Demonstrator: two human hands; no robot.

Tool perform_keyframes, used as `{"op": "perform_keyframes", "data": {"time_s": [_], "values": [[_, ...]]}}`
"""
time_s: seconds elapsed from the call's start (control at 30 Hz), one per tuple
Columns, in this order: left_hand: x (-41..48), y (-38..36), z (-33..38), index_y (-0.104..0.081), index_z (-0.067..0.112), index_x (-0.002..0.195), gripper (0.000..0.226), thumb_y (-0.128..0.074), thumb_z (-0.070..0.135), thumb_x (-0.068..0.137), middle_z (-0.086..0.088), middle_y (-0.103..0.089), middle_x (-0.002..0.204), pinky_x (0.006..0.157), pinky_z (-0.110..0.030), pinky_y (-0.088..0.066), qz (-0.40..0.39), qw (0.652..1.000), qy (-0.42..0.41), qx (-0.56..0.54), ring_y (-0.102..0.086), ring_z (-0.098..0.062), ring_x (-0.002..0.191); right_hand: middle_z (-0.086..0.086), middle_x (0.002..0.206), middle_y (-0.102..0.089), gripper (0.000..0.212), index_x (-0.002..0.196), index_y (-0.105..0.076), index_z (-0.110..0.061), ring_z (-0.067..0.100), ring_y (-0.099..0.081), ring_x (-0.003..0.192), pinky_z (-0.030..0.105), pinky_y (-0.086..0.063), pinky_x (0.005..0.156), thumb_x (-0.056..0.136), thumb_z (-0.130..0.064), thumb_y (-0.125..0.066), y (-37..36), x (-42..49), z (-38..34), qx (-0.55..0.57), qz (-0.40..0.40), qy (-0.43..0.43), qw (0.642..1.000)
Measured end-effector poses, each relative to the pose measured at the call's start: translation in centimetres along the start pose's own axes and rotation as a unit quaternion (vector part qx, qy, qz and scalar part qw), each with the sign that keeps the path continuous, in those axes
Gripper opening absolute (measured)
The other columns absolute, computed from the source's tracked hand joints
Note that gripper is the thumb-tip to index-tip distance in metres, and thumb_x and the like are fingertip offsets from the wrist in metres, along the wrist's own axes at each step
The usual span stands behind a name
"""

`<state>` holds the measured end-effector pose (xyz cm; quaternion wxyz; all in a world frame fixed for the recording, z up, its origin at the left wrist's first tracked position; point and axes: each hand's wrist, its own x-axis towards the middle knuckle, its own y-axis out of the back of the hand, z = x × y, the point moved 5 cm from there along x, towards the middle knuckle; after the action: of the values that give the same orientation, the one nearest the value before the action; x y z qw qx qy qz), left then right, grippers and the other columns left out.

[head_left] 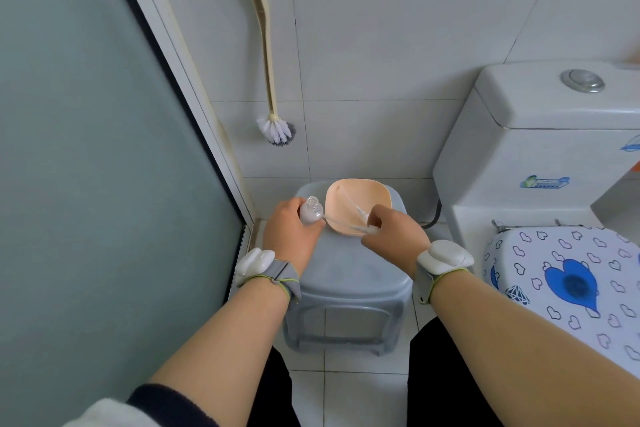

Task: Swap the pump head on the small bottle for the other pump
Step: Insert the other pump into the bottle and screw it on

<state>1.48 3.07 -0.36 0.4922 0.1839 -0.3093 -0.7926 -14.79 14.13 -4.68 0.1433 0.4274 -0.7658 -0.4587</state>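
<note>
Left hand (292,232) is closing round the small bottle (310,211), holding it w/ neck open and bare, tilted a bit, just above the grey stool (349,274) that serves as the surface. Right hand (391,232) is pinching a white pump (370,228) by its collar, fingers curled tight; its thin dip tube is reaching across toward the bottle, tip near the bottle's side, not yet in the neck. A second pump seems to be lying in the peach dish (360,194) behind, but it's too faint to be sure. Bottle looks like clear glass or hard plastic, part full, so prob. light but slick and breakable; best gripped round the body, low. Pump is light, tube bendy, so steering it by the collar is giving more control than holding the nozzle.
</note>
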Motion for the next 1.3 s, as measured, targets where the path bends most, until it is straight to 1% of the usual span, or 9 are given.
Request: {"op": "perform_keyframes", "data": {"time_s": [0.17, 0.37, 0.43, 0.5, 0.63, 1.0, 1.1, 1.2, 1.3], "values": [[-0.4, 0.3, 1.0, -0.065, 0.011, 0.102, 0.027, -0.070, 0.024, 0.079, -0.010, -0.066, 0.104, 0.081, -0.040, -0.051, 0.000, 1.000, -0.005, -0.001, -0.062, -0.031, 0.096, -0.003, 0.077, -0.067, 0.015, 0.086, -0.071, -0.021, 0.019, -0.062, 0.075, 0.027, -0.046, 0.060, 0.075, -0.017, -0.061, 4.1, -0.4, -2.5, 0.157, 0.075, -0.025, 0.984], [-0.6, 0.7, 1.7, -0.063, 0.010, 0.092, 0.018, -0.068, 0.023, 0.079, -0.010, -0.065, 0.097, 0.068, -0.031, -0.040, -0.002, 1.000, -0.002, -0.002, -0.061, -0.032, 0.087, -0.002, 0.077, -0.066, 0.015, 0.089, -0.070, -0.020, 0.025, -0.067, 0.083, 0.035, -0.053, 0.072, 0.077, -0.017, -0.062, 8.3, -1.1, -5.5, 0.213, 0.119, 0.010, 0.970], [-0.6, 0.8, 1.7, -0.062, 0.009, 0.093, 0.018, -0.064, 0.023, 0.082, -0.010, -0.067, 0.094, 0.066, -0.030, -0.038, -0.002, 1.000, 0.009, -0.003, -0.062, -0.032, 0.085, -0.005, 0.074, -0.064, 0.013, 0.088, -0.069, -0.020, 0.024, -0.066, 0.079, 0.039, -0.055, 0.074, 0.078, -0.018, -0.061, 9.4, -1.4, -6.6, 0.213, 0.129, 0.037, 0.968], [-0.6, 0.8, 1.6, -0.062, 0.010, 0.098, 0.019, -0.062, 0.024, 0.084, -0.009, -0.069, 0.094, 0.067, -0.031, -0.041, -0.003, 1.000, 0.018, 0.001, -0.063, -0.032, 0.086, -0.006, 0.070, -0.061, 0.012, 0.087, -0.067, -0.018, 0.021, -0.061, 0.069, 0.037, -0.053, 0.067, 0.077, -0.018, -0.060, 10.4, -1.8, -7.6, 0.214, 0.142, 0.067, 0.964], [-0.7, 0.8, 1.5, -0.061, 0.010, 0.103, 0.024, -0.064, 0.025, 0.085, -0.010, -0.071, 0.098, 0.073, -0.032, -0.046, -0.013, 1.000, 0.016, 0.017, -0.064, -0.032, 0.089, -0.006, 0.059, -0.051, 0.013, 0.081, -0.060, -0.012, 0.007, -0.041, 0.050, 0.028, -0.038, 0.053, 0.074, -0.023, -0.060, 11.8, -2.3, -9.1, 0.220, 0.167, 0.106, 0.955], [-1.0, 0.5, 2.5, -0.059, 0.012, 0.108, 0.028, -0.065, 0.025, 0.085, -0.008, -0.070, 0.103, 0.077, -0.033, -0.046, -0.043, 0.999, 0.003, 0.028, -0.063, -0.031, 0.094, -0.003, 0.059, -0.045, 0.031, 0.080, -0.056, -0.002, 0.012, -0.036, 0.054, 0.029, -0.033, 0.052, 0.070, -0.031, -0.059, 12.9, -2.5, -10.5, 0.231, 0.174, 0.106, 0.951], [-1.1, 0.6, 2.8, -0.059, 0.011, 0.111, 0.030, -0.064, 0.025, 0.085, -0.008, -0.070, 0.103, 0.079, -0.034, -0.047, -0.047, 0.999, -0.002, 0.027, -0.063, -0.031, 0.095, -0.001, 0.061, -0.045, 0.031, 0.080, -0.055, -0.001, 0.014, -0.037, 0.056, 0.030, -0.033, 0.053, 0.070, -0.030, -0.059, 12.3, -2.4, -10.3, 0.216, 0.160, 0.105, 0.957], [-1.2, 0.7, 3.2, -0.061, 0.013, 0.108, 0.028, -0.066, 0.025, 0.084, -0.006, -0.070, 0.099, 0.074, -0.030, -0.045, -0.037, 0.999, -0.009, 0.005, -0.064, -0.028, 0.092, -0.001, 0.061, -0.046, 0.028, 0.080, -0.055, -0.003, 0.015, -0.037, 0.055, 0.030, -0.034, 0.053, 0.072, -0.029, -0.060, 11.4, -2.3, -10.1, 0.198, 0.137, 0.103, 0.965], [-1.4, 0.8, 3.9, -0.064, 0.017, 0.104, 0.024, -0.067, 0.025, 0.082, -0.002, -0.072, 0.095, 0.073, -0.031, -0.048, -0.026, 0.999, -0.020, -0.022, -0.065, -0.024, 0.086, 0.003, 0.064, -0.050, 0.024, 0.082, -0.057, -0.004, 0.018, -0.045, 0.057, 0.032, -0.038, 0.056, 0.073, -0.026, -0.060, 10.4, -2.2, -10.0, 0.193, 0.100, 0.096, 0.971]]}}
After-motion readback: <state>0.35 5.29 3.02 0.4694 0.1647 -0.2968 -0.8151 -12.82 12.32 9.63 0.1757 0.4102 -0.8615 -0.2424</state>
